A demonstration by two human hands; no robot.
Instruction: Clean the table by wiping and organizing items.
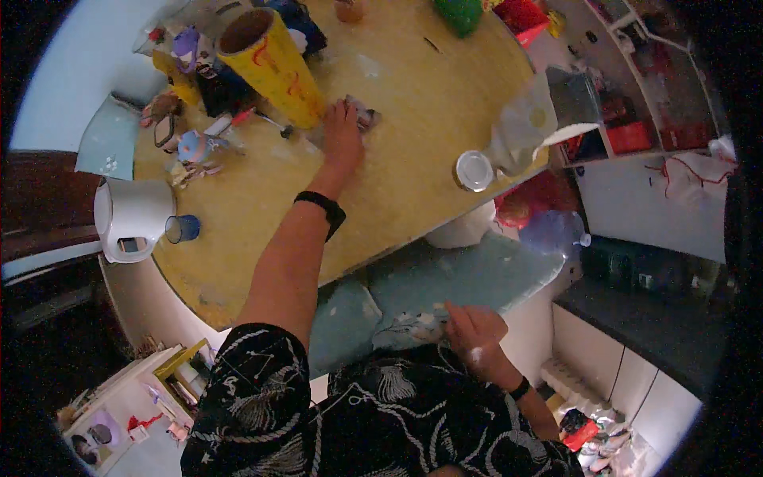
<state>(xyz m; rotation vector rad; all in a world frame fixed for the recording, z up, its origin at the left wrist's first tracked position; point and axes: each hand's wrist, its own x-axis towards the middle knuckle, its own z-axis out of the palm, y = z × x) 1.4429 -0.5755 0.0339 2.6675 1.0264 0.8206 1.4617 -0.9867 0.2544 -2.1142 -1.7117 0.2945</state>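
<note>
My left hand reaches across the yellow table, its fingers over a small crumpled cloth that sticks out on the far right side. Just left of the fingers stands a tall yellow tube with red marks, its open end up. A dark band circles my left wrist. My right hand hangs in front of my body, beyond the table's near edge, with its fingers curled. Whether anything small is inside that hand is hidden. Below it lies a pale floral cloth.
A white electric kettle and a blue cup sit at the table's left edge. Small items, including a screwdriver, lie near the tube. On the right are a round-lidded container and a plastic bag. Below is a large bottle.
</note>
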